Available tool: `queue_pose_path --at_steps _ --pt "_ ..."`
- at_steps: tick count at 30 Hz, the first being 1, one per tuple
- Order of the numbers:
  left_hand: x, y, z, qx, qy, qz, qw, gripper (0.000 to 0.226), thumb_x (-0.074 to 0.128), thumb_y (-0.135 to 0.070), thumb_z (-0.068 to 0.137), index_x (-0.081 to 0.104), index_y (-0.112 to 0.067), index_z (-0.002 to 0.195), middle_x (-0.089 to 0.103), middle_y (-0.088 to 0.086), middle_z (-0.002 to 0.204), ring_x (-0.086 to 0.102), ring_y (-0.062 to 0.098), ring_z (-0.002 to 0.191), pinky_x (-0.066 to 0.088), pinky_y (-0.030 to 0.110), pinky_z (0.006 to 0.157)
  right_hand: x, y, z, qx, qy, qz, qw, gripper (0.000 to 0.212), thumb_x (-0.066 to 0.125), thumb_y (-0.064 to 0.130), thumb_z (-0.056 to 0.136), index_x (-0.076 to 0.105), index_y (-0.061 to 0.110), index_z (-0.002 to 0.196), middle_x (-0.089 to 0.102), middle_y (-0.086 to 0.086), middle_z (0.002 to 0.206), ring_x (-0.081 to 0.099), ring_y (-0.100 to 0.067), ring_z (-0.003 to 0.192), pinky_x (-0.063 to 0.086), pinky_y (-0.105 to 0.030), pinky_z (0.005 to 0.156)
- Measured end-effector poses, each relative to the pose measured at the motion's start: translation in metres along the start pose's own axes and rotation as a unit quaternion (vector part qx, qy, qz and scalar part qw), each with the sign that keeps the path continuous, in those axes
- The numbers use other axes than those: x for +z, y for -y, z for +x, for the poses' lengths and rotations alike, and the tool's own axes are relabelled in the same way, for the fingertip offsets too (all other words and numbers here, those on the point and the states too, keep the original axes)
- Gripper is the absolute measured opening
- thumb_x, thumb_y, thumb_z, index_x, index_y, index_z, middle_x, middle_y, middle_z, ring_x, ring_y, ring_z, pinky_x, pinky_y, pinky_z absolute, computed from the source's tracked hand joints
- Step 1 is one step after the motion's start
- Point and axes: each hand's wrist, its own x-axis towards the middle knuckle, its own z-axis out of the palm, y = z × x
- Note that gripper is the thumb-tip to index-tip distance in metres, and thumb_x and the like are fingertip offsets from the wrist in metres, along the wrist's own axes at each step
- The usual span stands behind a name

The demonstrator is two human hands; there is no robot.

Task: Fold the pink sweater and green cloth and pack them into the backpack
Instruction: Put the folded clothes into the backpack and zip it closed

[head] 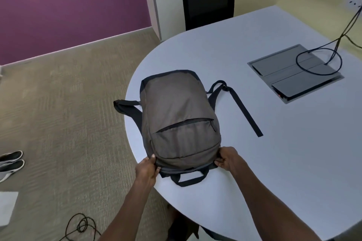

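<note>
**Both hands on the near end of the backpack**

While I watch from the head camera, the backpack [176, 115] lies flat on the pale table [284, 152], front panel up, close to the table's rounded left edge. My left hand [147, 168] pinches the near left corner of the bag, fingers closed on the fabric. My right hand [228, 158] does the same at the near right corner, fingers curled tight on the edge. Between the two hands the carry handle [191, 178] loops toward me on the tabletop. The front pocket zipper [186, 124] looks partly open. One shoulder strap [244, 111] trails across the table to the right; another strap [125, 106] hangs past the left edge. I see no pink sweater or green cloth from here. Farther right, a cable hatch [293, 72] is set into the table, with black cables [321, 60] running into it. Shoes [11, 161] stand on the carpet [68, 113] at left.
</note>
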Motion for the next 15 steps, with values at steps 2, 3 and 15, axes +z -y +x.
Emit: queue_pose_path --at_steps 2,3,15 --pt "-0.002 0.003 0.002 -0.005 0.006 -0.010 1.000 0.007 0.061 -0.011 0.098 0.064 -0.006 0.096 0.064 0.010 0.099 0.061 0.015 0.077 0.056 0.023 0.060 -0.001 -0.001 0.003 -0.003 0.003 -0.012 1.000 0.020 0.050 0.002 0.095 0.056 0.003 0.076 0.055 -0.009 0.060 0.050 -0.016 0.045 0.051 -0.027 0.044" --pt "-0.002 0.005 0.001 -0.001 0.012 -0.008 1.000 0.009 0.060 -0.009 0.097 0.065 -0.004 0.103 0.065 0.010 0.103 0.062 0.017 0.081 0.056 0.024 0.063 -0.003 -0.002 0.004 -0.004 0.006 -0.012 1.000 0.020 0.051 0.001 0.095 0.056 0.003 0.076 0.053 -0.009 0.057 0.048 -0.015 0.042 0.052 -0.026 0.043" --pt "0.001 -0.039 -0.024 0.220 -0.131 0.143 0.956 0.041 0.059 -0.005 0.091 0.053 -0.002 0.132 0.059 0.010 0.126 0.058 0.029 0.116 0.045 0.031 0.091 -0.017 0.061 -0.033 -0.134 -0.066 0.064 0.987 0.014 0.055 0.017 0.093 0.056 0.010 0.081 0.055 -0.010 0.083 0.052 -0.022 0.071 0.045 -0.035 0.068"
